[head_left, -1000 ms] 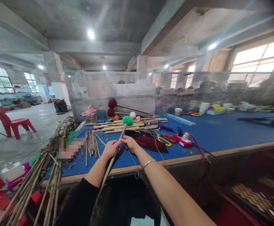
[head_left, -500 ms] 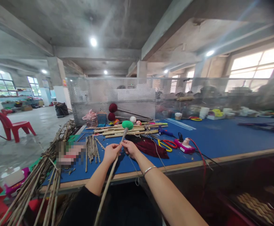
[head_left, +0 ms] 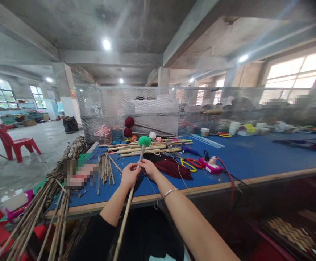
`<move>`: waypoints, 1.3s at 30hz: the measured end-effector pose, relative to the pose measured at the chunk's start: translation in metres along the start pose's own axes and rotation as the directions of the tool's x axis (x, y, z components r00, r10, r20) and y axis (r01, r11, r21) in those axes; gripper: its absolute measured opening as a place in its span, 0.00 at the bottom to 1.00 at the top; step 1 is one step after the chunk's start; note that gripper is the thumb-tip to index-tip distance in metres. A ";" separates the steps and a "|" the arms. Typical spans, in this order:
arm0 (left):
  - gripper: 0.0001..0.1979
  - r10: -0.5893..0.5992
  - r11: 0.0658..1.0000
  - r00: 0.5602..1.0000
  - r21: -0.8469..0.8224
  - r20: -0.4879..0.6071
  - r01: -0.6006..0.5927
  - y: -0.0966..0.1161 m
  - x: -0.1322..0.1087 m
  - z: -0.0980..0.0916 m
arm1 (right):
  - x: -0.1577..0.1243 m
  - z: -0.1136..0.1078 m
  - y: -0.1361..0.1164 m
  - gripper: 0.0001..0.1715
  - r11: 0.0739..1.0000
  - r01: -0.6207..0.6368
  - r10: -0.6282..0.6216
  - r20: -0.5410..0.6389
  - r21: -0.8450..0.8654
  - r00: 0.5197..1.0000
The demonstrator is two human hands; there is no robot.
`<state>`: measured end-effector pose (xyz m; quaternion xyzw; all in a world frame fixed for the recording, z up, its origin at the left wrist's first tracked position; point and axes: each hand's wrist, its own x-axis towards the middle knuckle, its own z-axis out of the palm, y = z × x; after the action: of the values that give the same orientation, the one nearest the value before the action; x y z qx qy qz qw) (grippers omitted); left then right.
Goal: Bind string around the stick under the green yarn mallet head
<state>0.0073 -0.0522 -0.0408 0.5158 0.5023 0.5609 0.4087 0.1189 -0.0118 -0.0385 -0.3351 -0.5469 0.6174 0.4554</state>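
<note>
A long mallet-like stick (head_left: 127, 210) slants up from my lap, with a round green head (head_left: 144, 141) at its far end. Below the head its shaft has a grey wrapping (head_left: 142, 152). My left hand (head_left: 129, 175) is closed round the stick just under the wrapping. Beside it, my right hand (head_left: 148, 169) pinches at the lower end of the wrapping, fingers partly hidden. A thin grey cord (head_left: 154, 194) hangs below my right hand over the table edge. Dark red cloth (head_left: 170, 167) lies just beyond that hand.
On the blue table (head_left: 245, 156) lie scissors (head_left: 190, 165), a glue gun (head_left: 187, 149), a magenta power strip (head_left: 211, 166), short sticks (head_left: 105, 169) and dark red mallet heads (head_left: 129, 122). Long branches (head_left: 35, 206) lean over the left corner. A mesh screen (head_left: 152, 108) stands behind.
The view has shifted slightly. Both hands stay on the stick near the wrapping, with only small finger movement. The green head appears slightly higher and further left.
</note>
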 end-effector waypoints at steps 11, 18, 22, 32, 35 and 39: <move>0.17 -0.030 0.991 1.000 -0.130 0.009 0.031 0.005 -0.002 0.000 | -0.003 -0.001 -0.004 0.13 0.996 0.018 -0.024 0.070 0.085 0.997; 0.15 -0.068 0.994 0.990 -0.077 0.124 0.078 0.010 -0.007 0.000 | 0.004 -0.005 0.005 0.17 0.997 0.032 -0.036 0.051 0.071 0.998; 0.17 0.039 0.999 0.998 0.010 0.041 -0.040 0.005 -0.008 0.000 | 0.005 -0.004 0.006 0.17 0.997 0.043 -0.044 0.028 0.059 0.999; 0.16 0.068 0.997 0.996 0.044 -0.049 -0.066 0.007 -0.008 0.000 | -0.001 -0.002 -0.001 0.14 0.998 0.000 -0.005 0.073 0.060 0.997; 0.19 0.049 0.999 0.998 0.004 -0.044 -0.049 0.007 -0.008 0.000 | 0.000 -0.003 0.000 0.14 0.997 0.026 -0.031 0.074 0.067 0.997; 0.22 0.037 0.994 0.999 -0.106 -0.010 -0.037 0.005 -0.006 0.000 | 0.001 -0.004 0.002 0.15 0.995 0.056 -0.063 0.082 0.080 0.995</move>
<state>0.0082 -0.0587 -0.0364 0.5004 0.4637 0.5963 0.4231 0.1218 -0.0099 -0.0408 -0.2745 -0.5512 0.6378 0.4628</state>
